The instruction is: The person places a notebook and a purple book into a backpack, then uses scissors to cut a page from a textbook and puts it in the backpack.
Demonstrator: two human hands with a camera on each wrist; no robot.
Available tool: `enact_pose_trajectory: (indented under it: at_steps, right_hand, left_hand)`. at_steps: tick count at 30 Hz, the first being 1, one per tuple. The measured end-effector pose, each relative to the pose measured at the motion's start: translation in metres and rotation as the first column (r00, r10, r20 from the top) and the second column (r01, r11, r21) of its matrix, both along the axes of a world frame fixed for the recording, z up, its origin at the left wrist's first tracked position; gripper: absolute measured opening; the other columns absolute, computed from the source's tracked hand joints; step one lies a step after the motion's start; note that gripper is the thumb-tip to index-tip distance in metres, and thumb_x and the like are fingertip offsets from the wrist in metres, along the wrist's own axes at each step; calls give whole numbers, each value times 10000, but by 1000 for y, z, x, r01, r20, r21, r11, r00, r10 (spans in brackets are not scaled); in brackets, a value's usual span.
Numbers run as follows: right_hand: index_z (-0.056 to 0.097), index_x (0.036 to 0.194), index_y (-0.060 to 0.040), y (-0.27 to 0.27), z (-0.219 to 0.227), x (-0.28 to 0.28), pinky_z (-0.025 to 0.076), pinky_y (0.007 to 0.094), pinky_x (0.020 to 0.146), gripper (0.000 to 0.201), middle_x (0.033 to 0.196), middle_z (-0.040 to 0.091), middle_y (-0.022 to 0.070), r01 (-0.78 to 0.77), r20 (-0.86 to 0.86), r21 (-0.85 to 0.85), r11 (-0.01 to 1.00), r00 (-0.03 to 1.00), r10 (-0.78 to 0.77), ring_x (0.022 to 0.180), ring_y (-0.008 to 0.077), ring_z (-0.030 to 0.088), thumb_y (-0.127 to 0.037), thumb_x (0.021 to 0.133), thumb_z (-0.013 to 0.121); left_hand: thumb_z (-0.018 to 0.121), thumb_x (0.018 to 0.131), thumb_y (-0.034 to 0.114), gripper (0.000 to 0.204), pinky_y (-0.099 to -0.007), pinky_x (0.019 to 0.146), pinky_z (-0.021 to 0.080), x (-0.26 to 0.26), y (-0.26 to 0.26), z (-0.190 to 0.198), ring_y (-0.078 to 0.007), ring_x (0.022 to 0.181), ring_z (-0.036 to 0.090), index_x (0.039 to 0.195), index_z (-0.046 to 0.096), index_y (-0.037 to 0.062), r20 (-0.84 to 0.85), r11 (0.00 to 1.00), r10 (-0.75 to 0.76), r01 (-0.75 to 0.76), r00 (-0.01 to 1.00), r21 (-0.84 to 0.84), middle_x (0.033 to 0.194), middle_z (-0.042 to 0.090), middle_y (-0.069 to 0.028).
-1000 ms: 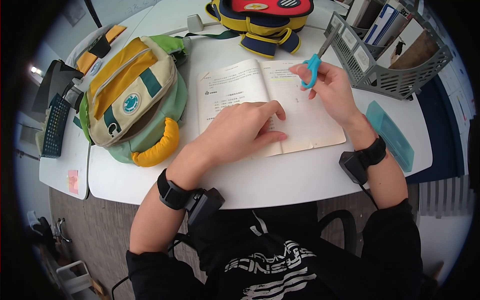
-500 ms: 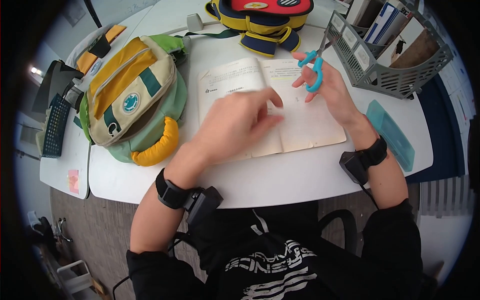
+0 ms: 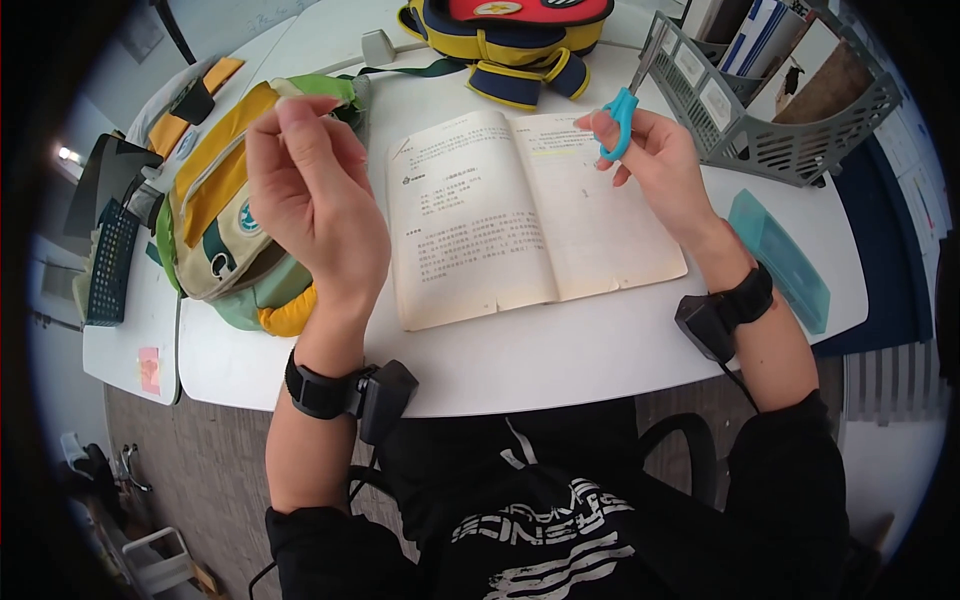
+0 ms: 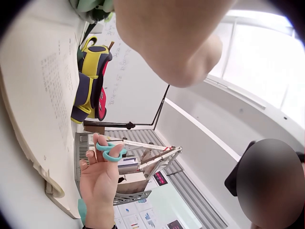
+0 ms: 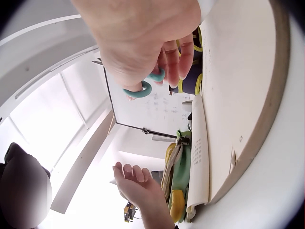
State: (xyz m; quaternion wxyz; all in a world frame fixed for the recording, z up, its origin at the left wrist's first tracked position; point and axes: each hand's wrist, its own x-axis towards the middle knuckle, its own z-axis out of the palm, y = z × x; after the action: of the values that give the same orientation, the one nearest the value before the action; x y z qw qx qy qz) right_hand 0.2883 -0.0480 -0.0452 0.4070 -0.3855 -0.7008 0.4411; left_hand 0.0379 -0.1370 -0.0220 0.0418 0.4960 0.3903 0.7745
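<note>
My right hand (image 3: pixel 660 170) holds a pair of scissors (image 3: pixel 622 122) with light blue handles, raised above the right page of an open book (image 3: pixel 470 250). In the right wrist view the thumb passes through one handle loop (image 5: pixel 139 91). The blades point away from me, toward the grey file rack. My left hand (image 3: pixel 315 205) is lifted left of the book, in front of the green and beige backpack (image 3: pixel 230 290). Its fingers are loosely bent, and nothing shows in them in the right wrist view. The book lies flat, both printed pages showing.
A grey file rack (image 3: pixel 750 130) with folders stands at the back right. Near it lies a teal pencil case (image 3: pixel 780 260). A navy, yellow and red bag (image 3: pixel 510 45) sits at the back. A dark basket (image 3: pixel 110 265) stands at the far left of the white table (image 3: pixel 600 340).
My left hand has risen off the book and moved left, over the backpack, uncovering the left page. The right hand keeps the scissors; their handles turned during the interval. The head view shifted slightly.
</note>
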Motion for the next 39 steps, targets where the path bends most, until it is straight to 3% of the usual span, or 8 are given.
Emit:
enact_pose_trajectory:
  at_steps: [7, 10, 15, 18, 19, 21, 37, 39]
  right_hand:
    - [524, 1343, 11, -10, 0, -7, 505, 238, 625, 705, 983, 681, 63, -2, -24, 34, 999, 1000, 3, 857, 92, 629, -428, 857, 785]
    - [578, 1287, 15, -9, -2, -8, 508, 235, 629, 676, 966, 683, 68, 17, -94, 65, 998, 995, -11, 847, 87, 619, -446, 843, 795]
    - [737, 996, -7, 0, 1, -2, 479, 216, 589, 365, 823, 677, 25, -17, 8, 8, 1000, 1000, 17, 692, 68, 586, -355, 889, 774]
    - [711, 1028, 5, -2, 3, -2, 478, 205, 586, 380, 1005, 744, 75, -90, -14, 45, 995, 996, 91, 691, 50, 576, -368, 959, 689]
    - [711, 1028, 5, -3, 3, -2, 478, 205, 586, 380, 1005, 744, 75, -88, -12, 45, 995, 996, 88, 691, 50, 576, -368, 959, 689]
    - [753, 983, -30, -4, 0, -4, 442, 212, 560, 313, 751, 650, -5, -69, -83, 19, 997, 994, 70, 641, 48, 568, -332, 901, 765]
    - [712, 1064, -13, -8, 1, -5, 444, 206, 575, 323, 905, 730, 0, 2, -86, 2, 1000, 996, -2, 720, 31, 610, -314, 945, 709]
    - [683, 996, -22, -4, 8, 1, 430, 195, 560, 270, 953, 750, 13, -11, 16, -37, 999, 1000, 12, 724, 22, 609, -286, 946, 705]
  left_hand:
    - [478, 1078, 242, 195, -159, 436, 264, 1, -2, 3, -6, 510, 371, 1009, 506, 62, 47, 999, -6, 4, 999, 48, 643, 521, 12]
    - [468, 1079, 231, 170, -162, 413, 259, -1, -2, 3, -11, 492, 371, 1046, 472, 64, 25, 996, -2, 0, 1000, 90, 651, 531, -4]
    - [430, 1086, 235, 182, -171, 391, 244, -3, -1, 3, -20, 432, 336, 1062, 455, 57, -5, 993, 2, -1, 1000, 120, 667, 551, -29]
    - [414, 1088, 246, 196, -174, 390, 241, -3, -1, 3, -22, 420, 332, 1064, 456, 55, -5, 994, 11, -11, 1000, 112, 668, 555, -33]
    - [414, 1088, 246, 196, -174, 390, 241, -3, -1, 2, -22, 420, 332, 1064, 456, 55, -3, 994, 9, -9, 1000, 111, 668, 555, -33]
    - [408, 1089, 253, 207, -178, 388, 239, -3, -1, 2, -24, 415, 331, 1067, 456, 53, -17, 993, 17, -15, 1000, 116, 669, 556, -36]
    - [441, 1079, 220, 191, -183, 398, 264, -1, -3, 0, -46, 467, 398, 1066, 528, 50, -15, 998, -21, 22, 1000, 64, 760, 557, -50]
    - [440, 1081, 225, 199, -182, 406, 272, -1, -4, 0, -47, 473, 410, 1062, 527, 47, -32, 998, -18, 20, 999, 62, 764, 560, -50]
